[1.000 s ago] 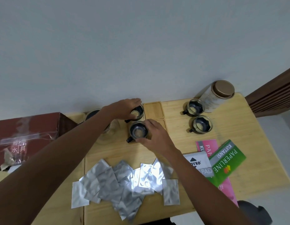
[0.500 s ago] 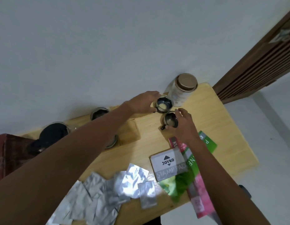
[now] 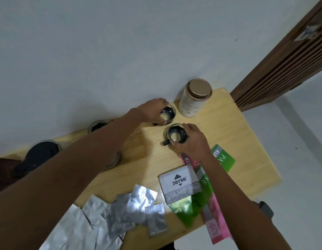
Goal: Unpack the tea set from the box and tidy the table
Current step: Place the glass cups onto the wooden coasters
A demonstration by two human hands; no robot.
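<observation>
left grip [image 3: 153, 110] round far cup [image 3: 167, 114], right grip [image 3: 191, 139] round near cup [image 3: 176, 136], table [image 3: 237, 141] bare rightward

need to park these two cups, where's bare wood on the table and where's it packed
Bare wood: the right end of the table, between the canister and the green paper pack; also mid-table, between the right hand's cup and the stamp pad box. Crowded: the foil sachets along the near edge.

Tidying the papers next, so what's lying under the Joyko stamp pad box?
The stamp pad box lies on a green paper pack and a pink one; its lower left corner overlaps silver sachets. Anything else underneath is hidden.
</observation>
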